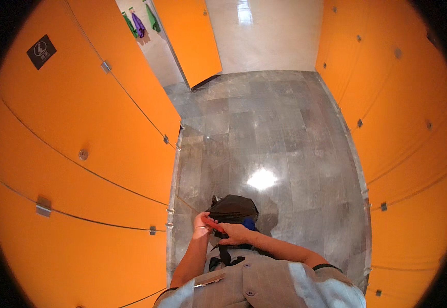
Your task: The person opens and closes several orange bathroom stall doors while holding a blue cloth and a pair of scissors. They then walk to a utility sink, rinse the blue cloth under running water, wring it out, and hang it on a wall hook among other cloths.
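In front of my body, my left hand (pixel 202 222) and my right hand (pixel 235 234) are close together on a red, narrow handle-like thing (pixel 212 224). My left fingers close around its upper end, and my right hand holds its lower end. A thin pale rod (pixel 187 204) slants away beyond my left hand, in line with the red thing; whether the two are joined cannot be seen. Just beyond both hands is a black plastic bag (pixel 234 208), its lower part hidden by my arms. A small blue thing (pixel 248 223) shows beside my right wrist.
Orange partition panels with metal fittings rise on the left (pixel 104 115) and right (pixel 396 127). An orange door (pixel 188 38) stands ajar at the far left. Behind it, green and purple cloths (pixel 138 25) hang on a wall. Grey floor tiles (pixel 262 127) run between the panels.
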The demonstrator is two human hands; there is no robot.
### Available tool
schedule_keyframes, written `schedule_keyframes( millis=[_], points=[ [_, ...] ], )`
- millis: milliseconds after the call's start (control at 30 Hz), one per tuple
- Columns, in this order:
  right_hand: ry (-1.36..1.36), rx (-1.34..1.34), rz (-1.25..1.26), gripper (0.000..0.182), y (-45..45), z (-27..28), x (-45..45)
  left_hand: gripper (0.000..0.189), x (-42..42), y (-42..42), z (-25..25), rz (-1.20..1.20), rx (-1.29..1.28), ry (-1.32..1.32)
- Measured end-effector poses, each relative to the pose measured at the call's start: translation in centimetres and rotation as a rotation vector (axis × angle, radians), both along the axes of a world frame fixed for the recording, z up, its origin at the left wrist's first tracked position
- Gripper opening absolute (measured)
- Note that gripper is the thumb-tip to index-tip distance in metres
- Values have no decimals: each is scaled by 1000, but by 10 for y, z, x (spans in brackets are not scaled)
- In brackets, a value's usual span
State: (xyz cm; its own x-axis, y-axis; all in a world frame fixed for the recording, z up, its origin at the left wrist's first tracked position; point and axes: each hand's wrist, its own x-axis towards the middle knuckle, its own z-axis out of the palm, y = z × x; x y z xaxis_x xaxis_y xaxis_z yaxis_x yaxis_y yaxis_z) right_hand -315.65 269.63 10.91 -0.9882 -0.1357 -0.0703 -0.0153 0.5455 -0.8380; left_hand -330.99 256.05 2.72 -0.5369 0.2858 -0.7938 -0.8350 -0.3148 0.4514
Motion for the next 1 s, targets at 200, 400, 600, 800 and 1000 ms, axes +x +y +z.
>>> schedule_keyframes(
  millis=[200,400,600,800,1000],
  points=[
    [-104,-55,-228,51,97,-3,-111,19,-97,137,-20,-166,-4,-50],
    [69,-55,-418,50,208,-2,-234,19,-221,268,-14,-326,166,-115],
    [27,-87,-501,48,307,12,-355,32,-331,370,-20,-221,64,19],
    [36,-275,-566,39,415,0,-494,49,-471,442,-10,-278,-146,-82],
    [95,-399,-528,31,506,12,-639,45,-580,481,11,-120,-248,31]
  ],
)
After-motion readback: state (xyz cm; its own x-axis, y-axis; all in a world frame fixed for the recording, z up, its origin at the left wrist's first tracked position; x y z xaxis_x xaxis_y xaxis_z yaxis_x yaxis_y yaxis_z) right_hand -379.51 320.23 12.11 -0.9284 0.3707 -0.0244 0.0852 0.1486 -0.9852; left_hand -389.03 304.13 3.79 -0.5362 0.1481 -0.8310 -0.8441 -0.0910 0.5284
